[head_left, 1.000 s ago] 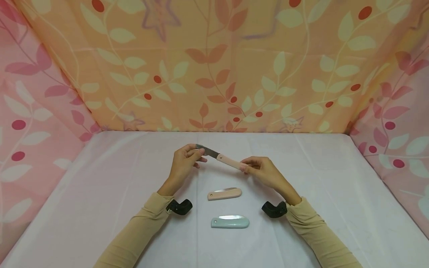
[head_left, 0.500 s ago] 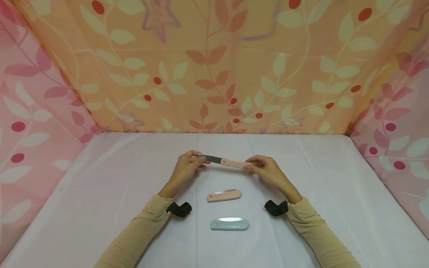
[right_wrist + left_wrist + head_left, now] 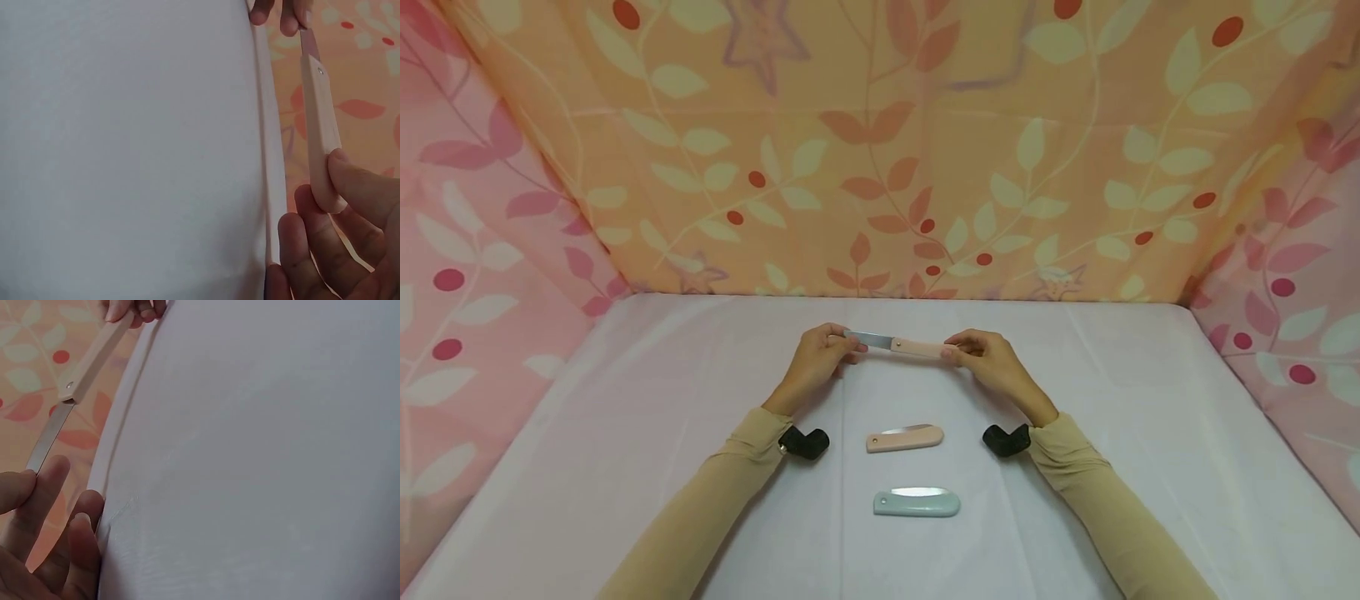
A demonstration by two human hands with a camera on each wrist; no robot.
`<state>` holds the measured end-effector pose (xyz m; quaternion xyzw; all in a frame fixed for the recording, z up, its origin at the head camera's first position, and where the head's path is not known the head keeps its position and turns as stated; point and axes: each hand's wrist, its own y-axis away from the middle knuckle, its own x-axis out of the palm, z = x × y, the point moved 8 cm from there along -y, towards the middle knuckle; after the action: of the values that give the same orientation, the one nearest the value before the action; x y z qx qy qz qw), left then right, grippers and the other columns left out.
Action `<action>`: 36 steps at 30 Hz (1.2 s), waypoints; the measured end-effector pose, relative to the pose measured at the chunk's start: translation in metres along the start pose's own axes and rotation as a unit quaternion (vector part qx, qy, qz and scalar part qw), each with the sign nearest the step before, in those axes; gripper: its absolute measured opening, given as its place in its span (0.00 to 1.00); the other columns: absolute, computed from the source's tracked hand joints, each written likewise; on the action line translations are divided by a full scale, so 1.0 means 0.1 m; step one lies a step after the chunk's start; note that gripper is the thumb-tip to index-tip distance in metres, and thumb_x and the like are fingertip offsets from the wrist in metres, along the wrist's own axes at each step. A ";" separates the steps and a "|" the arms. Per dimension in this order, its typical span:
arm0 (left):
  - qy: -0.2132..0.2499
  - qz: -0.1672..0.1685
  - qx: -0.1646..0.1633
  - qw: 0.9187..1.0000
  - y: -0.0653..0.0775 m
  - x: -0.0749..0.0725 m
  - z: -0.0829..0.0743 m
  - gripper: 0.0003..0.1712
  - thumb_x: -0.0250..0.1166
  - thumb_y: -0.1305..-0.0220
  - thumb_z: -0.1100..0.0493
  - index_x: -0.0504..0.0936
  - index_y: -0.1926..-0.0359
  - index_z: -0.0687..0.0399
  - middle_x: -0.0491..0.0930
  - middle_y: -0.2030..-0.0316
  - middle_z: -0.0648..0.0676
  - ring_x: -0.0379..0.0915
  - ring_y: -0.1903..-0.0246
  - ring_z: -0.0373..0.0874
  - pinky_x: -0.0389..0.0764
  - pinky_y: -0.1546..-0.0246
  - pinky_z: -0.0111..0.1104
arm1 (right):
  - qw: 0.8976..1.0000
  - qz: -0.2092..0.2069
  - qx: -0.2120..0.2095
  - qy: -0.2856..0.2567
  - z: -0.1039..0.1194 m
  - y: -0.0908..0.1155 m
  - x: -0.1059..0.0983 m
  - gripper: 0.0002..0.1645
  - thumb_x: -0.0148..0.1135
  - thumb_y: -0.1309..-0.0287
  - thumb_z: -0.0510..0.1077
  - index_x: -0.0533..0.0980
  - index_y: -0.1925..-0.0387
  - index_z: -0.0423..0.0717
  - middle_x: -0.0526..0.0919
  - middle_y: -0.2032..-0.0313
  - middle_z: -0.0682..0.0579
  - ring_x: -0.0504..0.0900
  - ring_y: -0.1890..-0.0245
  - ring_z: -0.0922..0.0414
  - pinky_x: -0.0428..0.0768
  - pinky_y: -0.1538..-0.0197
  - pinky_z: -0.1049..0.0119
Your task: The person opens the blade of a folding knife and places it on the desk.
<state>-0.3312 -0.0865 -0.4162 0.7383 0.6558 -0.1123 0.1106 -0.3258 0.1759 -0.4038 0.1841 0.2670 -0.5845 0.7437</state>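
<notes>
Stretching between hands (image 3: 815,354) — unfolded knife (image 3: 901,344)

The left-hand grip (image 3: 815,360) pinches the blade (image 3: 876,340) of an unfolded pink-handled knife (image 3: 917,347); the right-hand grip (image 3: 988,360) holds the opposite end. On the white-covered worktop (image 3: 647,425), nearer the camera, lie a folded pink knife (image 3: 904,440) and, nearer still, a folded pale green knife (image 3: 916,505).
</notes>
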 end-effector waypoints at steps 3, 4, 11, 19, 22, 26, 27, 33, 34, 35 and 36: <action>-0.002 -0.006 -0.002 1.000 -0.07 -0.01 0.01 0.13 0.60 0.29 0.58 0.78 0.52 0.65 0.88 0.59 0.61 0.77 0.73 0.39 0.73 0.79 0.25 | 1.000 -0.017 -0.007 0.009 0.00 -0.07 -0.01 0.20 0.64 0.35 0.50 0.80 0.49 0.40 0.87 0.62 0.43 0.82 0.62 0.54 0.74 0.60 0.67; -0.002 -0.006 -0.002 1.000 -0.10 -0.01 0.02 0.14 0.60 0.29 0.58 0.77 0.52 0.66 0.88 0.59 0.61 0.77 0.73 0.37 0.73 0.79 0.25 | 1.000 -0.021 -0.009 0.013 0.00 -0.09 -0.01 0.20 0.64 0.35 0.50 0.80 0.48 0.40 0.87 0.61 0.43 0.82 0.62 0.53 0.74 0.60 0.67; 0.029 -0.005 -0.032 0.999 -0.22 -0.01 0.10 0.13 0.60 0.29 0.60 0.74 0.52 0.67 0.87 0.57 0.65 0.78 0.76 0.35 0.77 0.80 0.25 | 0.999 -0.029 -0.009 0.033 -0.04 -0.24 -0.01 0.20 0.63 0.34 0.50 0.80 0.48 0.41 0.86 0.58 0.42 0.82 0.57 0.51 0.75 0.56 0.65; 0.047 -0.010 -0.068 0.997 -0.27 -0.04 0.15 0.16 0.61 0.29 0.60 0.71 0.48 0.67 0.86 0.54 0.66 0.79 0.77 0.35 0.79 0.79 0.26 | 0.998 -0.013 -0.001 0.058 -0.06 -0.38 0.00 0.20 0.63 0.34 0.50 0.81 0.49 0.40 0.86 0.58 0.42 0.81 0.58 0.51 0.73 0.56 0.65; 0.062 -0.006 -0.077 0.995 -0.28 -0.05 0.17 0.17 0.61 0.29 0.60 0.71 0.47 0.68 0.85 0.53 0.67 0.80 0.77 0.35 0.80 0.79 0.27 | 0.998 -0.007 0.001 0.066 -0.06 -0.38 0.00 0.19 0.62 0.33 0.49 0.82 0.49 0.40 0.86 0.56 0.41 0.80 0.57 0.51 0.73 0.54 0.64; 0.071 -0.011 -0.093 0.993 -0.27 -0.06 0.17 0.15 0.62 0.31 0.61 0.73 0.49 0.68 0.86 0.57 0.67 0.80 0.79 0.36 0.79 0.80 0.27 | 0.997 -0.003 0.000 0.077 -0.06 -0.39 -0.01 0.19 0.61 0.32 0.48 0.82 0.48 0.40 0.86 0.51 0.41 0.80 0.52 0.50 0.74 0.49 0.60; 0.068 -0.014 -0.098 0.993 -0.28 -0.06 0.17 0.15 0.62 0.31 0.61 0.74 0.50 0.67 0.86 0.61 0.65 0.79 0.80 0.36 0.79 0.81 0.27 | 0.997 -0.003 0.001 0.081 -0.06 -0.39 -0.01 0.19 0.60 0.32 0.48 0.82 0.48 0.40 0.85 0.50 0.41 0.80 0.51 0.49 0.74 0.48 0.58; 0.025 -0.022 -0.118 0.992 -0.28 -0.08 0.18 0.12 0.64 0.34 0.62 0.78 0.54 0.66 0.77 0.79 0.52 0.69 0.86 0.38 0.76 0.84 0.27 | 0.995 -0.009 -0.006 0.102 -0.07 -0.39 -0.02 0.18 0.60 0.32 0.45 0.82 0.49 0.37 0.85 0.49 0.38 0.81 0.49 0.45 0.75 0.44 0.51; 0.021 -0.021 -0.119 0.992 -0.27 -0.08 0.18 0.12 0.63 0.34 0.62 0.78 0.53 0.66 0.76 0.79 0.52 0.69 0.86 0.38 0.75 0.84 0.27 | 0.995 -0.009 -0.005 0.103 -0.07 -0.39 -0.02 0.18 0.61 0.32 0.45 0.82 0.49 0.37 0.85 0.49 0.38 0.81 0.49 0.45 0.76 0.44 0.51; 0.019 -0.020 -0.120 0.992 -0.27 -0.07 0.18 0.12 0.63 0.34 0.63 0.78 0.53 0.67 0.76 0.80 0.52 0.69 0.86 0.38 0.75 0.84 0.27 | 0.994 -0.010 -0.005 0.105 -0.08 -0.39 -0.02 0.18 0.61 0.33 0.45 0.81 0.49 0.36 0.85 0.50 0.38 0.81 0.50 0.45 0.76 0.44 0.51; 0.018 -0.019 -0.120 0.992 -0.27 -0.07 0.18 0.13 0.63 0.34 0.63 0.78 0.52 0.67 0.76 0.79 0.53 0.69 0.86 0.38 0.75 0.84 0.27 | 0.994 -0.010 -0.003 0.108 -0.08 -0.39 -0.01 0.18 0.61 0.33 0.45 0.81 0.48 0.36 0.85 0.50 0.39 0.81 0.50 0.45 0.76 0.44 0.52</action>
<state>-0.3593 -0.0959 -0.4320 0.7090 0.6804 -0.0218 0.1844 -0.3652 0.1723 -0.4081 0.2409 0.3493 -0.5678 0.7054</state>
